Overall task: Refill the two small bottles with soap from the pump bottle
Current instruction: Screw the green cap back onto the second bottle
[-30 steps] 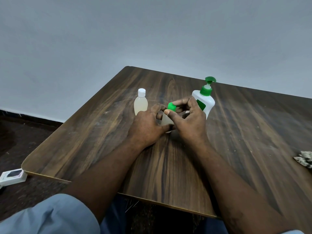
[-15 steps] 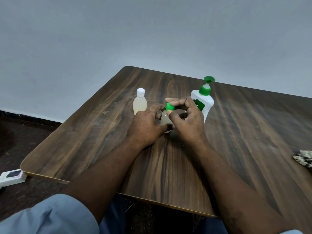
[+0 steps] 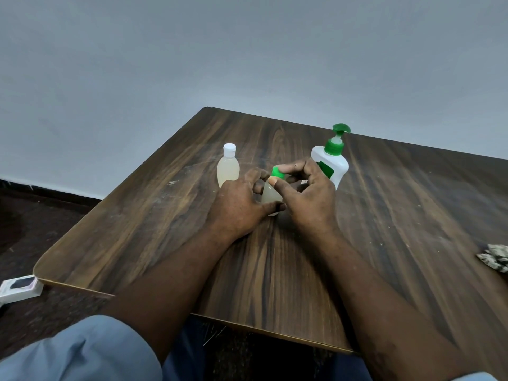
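A plain grey wall backs a dark, wood-grain laminate table [image 3: 132, 232], whose rounded far-left corner juts toward it. A person seated at the near edge reaches both bare forearms to the middle of the top.

The left hand [image 3: 239, 207] wraps its curled fingers and thumb round the body of a small translucent plastic bottle with cloudy pale liquid [image 3: 270, 196], pinning it upright on the wood, apparently so it cannot spin. The right hand [image 3: 310, 199] comes in from the other side, thumb and forefinger pinching the bottle's round green screw cap [image 3: 277, 173], the remaining fingers loosely curled behind. This grip suggests the cap is being turned, though loosening or tightening cannot be told.

Just behind the right hand, toward the far edge, stands the white plastic pump bottle with a green pump head [image 3: 334, 165], close enough to dispense from. Left of the hands, a second small translucent bottle with a white cap [image 3: 227, 169] waits upright, capped, holding pale liquid.

A crumpled patterned cloth [image 3: 494, 260] lies at the right edge. Off the table, a small white box [image 3: 19, 287] sits on the dark floor below the near-left corner.
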`<control>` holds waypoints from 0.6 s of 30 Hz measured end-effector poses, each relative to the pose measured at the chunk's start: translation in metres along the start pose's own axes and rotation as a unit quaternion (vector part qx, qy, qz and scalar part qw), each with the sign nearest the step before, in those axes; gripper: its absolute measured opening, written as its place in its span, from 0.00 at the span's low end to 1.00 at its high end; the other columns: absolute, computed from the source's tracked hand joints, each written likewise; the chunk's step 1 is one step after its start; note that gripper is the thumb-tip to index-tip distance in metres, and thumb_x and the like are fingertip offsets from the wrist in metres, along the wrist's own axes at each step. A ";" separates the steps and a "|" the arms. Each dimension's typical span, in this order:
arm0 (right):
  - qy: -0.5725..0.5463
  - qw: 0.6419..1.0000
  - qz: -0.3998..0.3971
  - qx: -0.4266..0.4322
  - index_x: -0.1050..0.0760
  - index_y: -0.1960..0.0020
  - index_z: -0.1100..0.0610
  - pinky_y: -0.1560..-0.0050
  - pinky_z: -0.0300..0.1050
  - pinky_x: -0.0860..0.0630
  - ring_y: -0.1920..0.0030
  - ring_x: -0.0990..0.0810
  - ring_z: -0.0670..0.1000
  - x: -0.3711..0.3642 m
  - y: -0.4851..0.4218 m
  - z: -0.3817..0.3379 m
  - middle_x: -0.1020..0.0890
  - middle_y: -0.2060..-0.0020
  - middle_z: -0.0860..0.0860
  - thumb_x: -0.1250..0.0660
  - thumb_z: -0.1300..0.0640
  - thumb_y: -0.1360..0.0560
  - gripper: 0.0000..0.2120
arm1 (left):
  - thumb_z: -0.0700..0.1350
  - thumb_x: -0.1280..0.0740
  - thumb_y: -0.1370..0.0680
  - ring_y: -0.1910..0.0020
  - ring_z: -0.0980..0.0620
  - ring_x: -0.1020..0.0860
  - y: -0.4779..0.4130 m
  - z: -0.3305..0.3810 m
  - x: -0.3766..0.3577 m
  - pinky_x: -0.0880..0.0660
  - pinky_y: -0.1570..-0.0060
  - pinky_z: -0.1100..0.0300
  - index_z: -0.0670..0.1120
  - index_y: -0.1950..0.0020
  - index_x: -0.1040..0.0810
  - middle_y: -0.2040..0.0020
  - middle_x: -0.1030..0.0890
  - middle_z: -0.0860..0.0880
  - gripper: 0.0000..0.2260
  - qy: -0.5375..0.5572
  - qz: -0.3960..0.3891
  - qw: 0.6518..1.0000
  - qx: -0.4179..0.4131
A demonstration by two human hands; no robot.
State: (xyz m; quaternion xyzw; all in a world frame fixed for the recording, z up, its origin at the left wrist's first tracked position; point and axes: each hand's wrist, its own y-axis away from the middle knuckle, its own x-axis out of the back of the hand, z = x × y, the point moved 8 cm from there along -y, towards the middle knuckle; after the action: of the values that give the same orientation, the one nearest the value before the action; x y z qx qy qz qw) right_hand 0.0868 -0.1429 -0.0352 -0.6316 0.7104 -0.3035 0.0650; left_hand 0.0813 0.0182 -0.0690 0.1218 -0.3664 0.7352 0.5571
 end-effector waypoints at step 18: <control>-0.045 0.998 -0.032 -0.005 0.20 0.50 0.52 0.50 0.58 0.16 0.50 0.15 0.47 -0.005 0.001 0.000 0.13 0.46 0.42 0.25 0.61 0.24 0.07 | 0.64 0.24 0.34 0.50 0.58 0.19 0.001 0.000 0.000 0.21 0.52 0.54 0.58 0.38 0.25 0.53 0.16 0.59 0.28 -0.003 0.001 1.000 -0.004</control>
State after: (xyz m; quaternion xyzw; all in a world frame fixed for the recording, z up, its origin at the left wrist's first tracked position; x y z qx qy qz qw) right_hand 0.0872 -0.1383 -0.0366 -0.6676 0.6875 -0.2731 0.0839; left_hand 0.0804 0.0182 -0.0687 0.1209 -0.3713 0.7340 0.5557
